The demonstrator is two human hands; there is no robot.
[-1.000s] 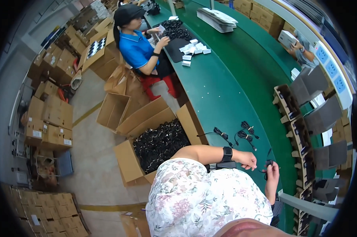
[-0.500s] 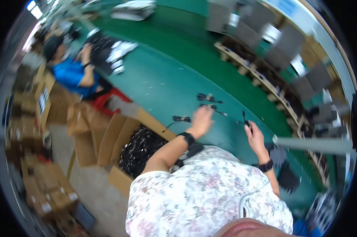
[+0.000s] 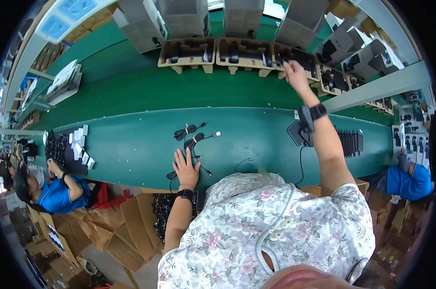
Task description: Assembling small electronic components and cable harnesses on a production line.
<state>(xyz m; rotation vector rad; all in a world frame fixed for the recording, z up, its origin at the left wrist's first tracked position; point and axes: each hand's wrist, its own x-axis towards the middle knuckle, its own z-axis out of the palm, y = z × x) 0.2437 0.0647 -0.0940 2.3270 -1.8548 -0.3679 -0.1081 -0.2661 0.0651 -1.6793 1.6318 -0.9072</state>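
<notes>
My left hand point(image 3: 186, 168) lies palm down on the green table with its fingers spread, next to bundled black cables. One tied cable point(image 3: 195, 140) with a light plug lies just beyond its fingertips, and another bundled cable point(image 3: 186, 131) lies behind that. More black cable ends point(image 3: 171, 175) show beside the hand. My right arm is stretched far forward, and my right hand point(image 3: 295, 74) is at the front of a brown moulded tray point(image 3: 312, 72) on the conveyor. Its fingers are pinched together over dark items; what they hold is hard to make out.
More brown trays point(image 3: 186, 62) with grey boxes point(image 3: 244, 19) stand in a row along the green belt point(image 3: 131, 91). A grey post point(image 3: 377, 86) crosses at right. A black square device point(image 3: 297, 132) lies under my right forearm. Co-workers point(image 3: 59, 192) sit on both sides.
The view has swung round to face the belt. My right hand, which held a black cable near me, has reached out to a tray. My left hand now rests flat by the cables.
</notes>
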